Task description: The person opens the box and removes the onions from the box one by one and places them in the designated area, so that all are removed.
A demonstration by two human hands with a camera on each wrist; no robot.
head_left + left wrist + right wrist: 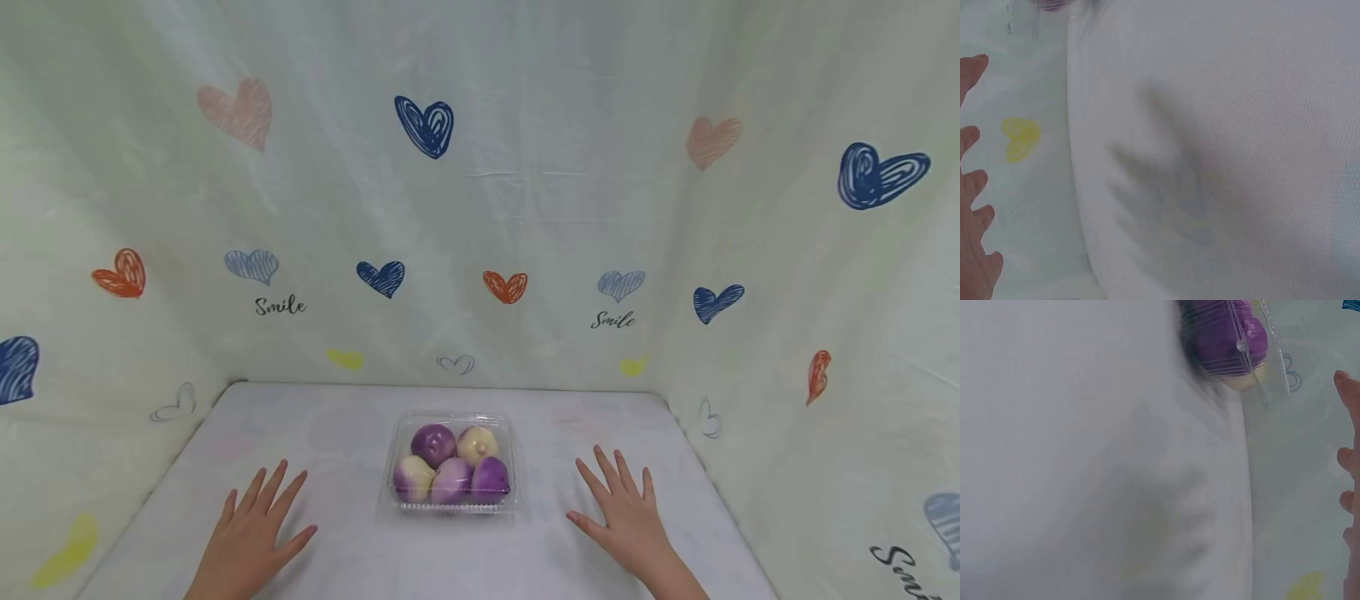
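Note:
A clear plastic clamshell box (453,507) stands at the middle of the table with several round purple-and-cream things inside, which look like turnips or onions (452,481). Its lid appears to be down. To its left is my left hand (251,533), fingers spread and straight, holding nothing. My right hand (626,517) is spread in the same way to the right of the box, apart from it. The right wrist view shows the box (1229,344) at the top, with the fingertips (1349,459) at the right edge. Fingertips (975,181) show at the left edge of the left wrist view.
A white cloth covers the table (450,562). Pale curtains (480,217) printed with hearts and the word Smile hang behind it and on both sides. Shadows of the hands fall on the tabletop in both wrist views.

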